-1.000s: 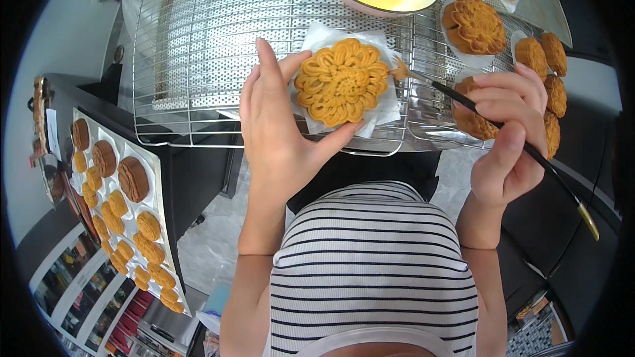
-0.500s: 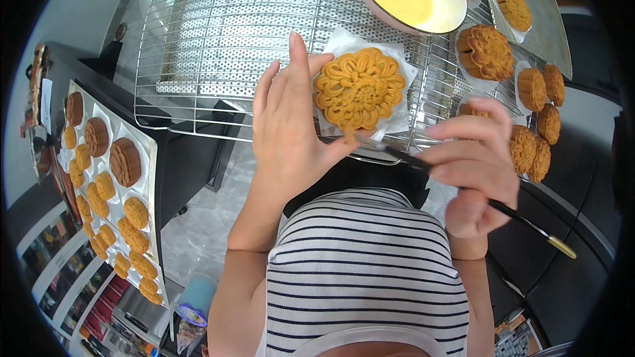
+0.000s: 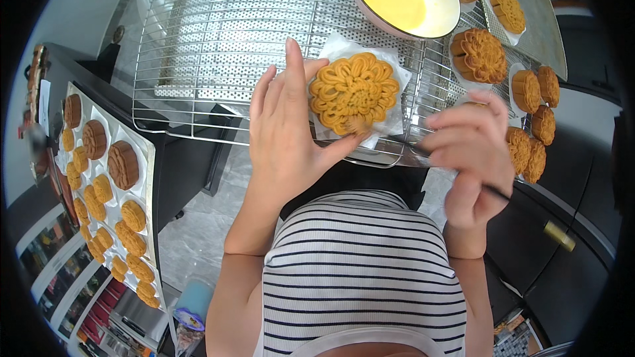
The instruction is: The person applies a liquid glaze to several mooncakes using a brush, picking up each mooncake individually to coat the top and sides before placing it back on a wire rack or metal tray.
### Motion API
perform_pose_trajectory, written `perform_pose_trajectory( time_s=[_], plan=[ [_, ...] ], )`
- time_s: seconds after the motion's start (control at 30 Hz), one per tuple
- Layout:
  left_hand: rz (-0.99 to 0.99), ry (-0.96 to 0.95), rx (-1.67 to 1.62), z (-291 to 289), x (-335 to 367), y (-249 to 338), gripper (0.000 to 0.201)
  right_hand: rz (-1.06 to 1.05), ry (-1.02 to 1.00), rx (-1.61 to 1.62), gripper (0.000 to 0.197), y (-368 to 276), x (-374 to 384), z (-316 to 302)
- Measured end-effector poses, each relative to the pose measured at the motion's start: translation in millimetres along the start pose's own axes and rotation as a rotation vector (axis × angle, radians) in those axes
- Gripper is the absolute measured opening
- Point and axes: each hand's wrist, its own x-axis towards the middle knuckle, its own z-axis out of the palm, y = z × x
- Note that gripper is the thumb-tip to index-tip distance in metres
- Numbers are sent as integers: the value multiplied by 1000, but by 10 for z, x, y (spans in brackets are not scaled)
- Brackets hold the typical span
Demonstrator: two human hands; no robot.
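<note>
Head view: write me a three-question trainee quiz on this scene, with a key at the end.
1. Multiple choice: what does the right hand hold?
a) a spoon
b) a brush
c) a knife

2. True or false: the left hand is inside the bowl of yellow liquid.

3. Fill in the blank: the flower-patterned cake between the left thumb and fingers lies on ____ paper.

Key:
1. b
2. False; it is spread around the left side of the flower-patterned cake.
3. white
</note>
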Motion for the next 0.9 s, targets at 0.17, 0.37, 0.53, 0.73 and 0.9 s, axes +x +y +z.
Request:
perform_pose_trajectory(
  time_s=[0.17, 0.37, 0.53, 0.73, 0.9],
  plan=[
    [21, 8, -4, 8, 44, 26, 130, 97, 228, -193, 33, 38, 52, -73],
    [-32, -13, -12, -26, 10, 14, 130, 36, 8, -39, 32, -32, 156, 80],
    [-21, -9, -19, -3, 27, 23, 131, 27, 52, -78, 29, -92, 236, 51],
    [-58, -20, -68, -10, 9, 29, 126, 26, -29, -177, 34, -117, 367, 68],
    [-41, -1, -36, 2, -2, -1, 136, -32, -55, -72, 11, -115, 441, 271]
  ],
)
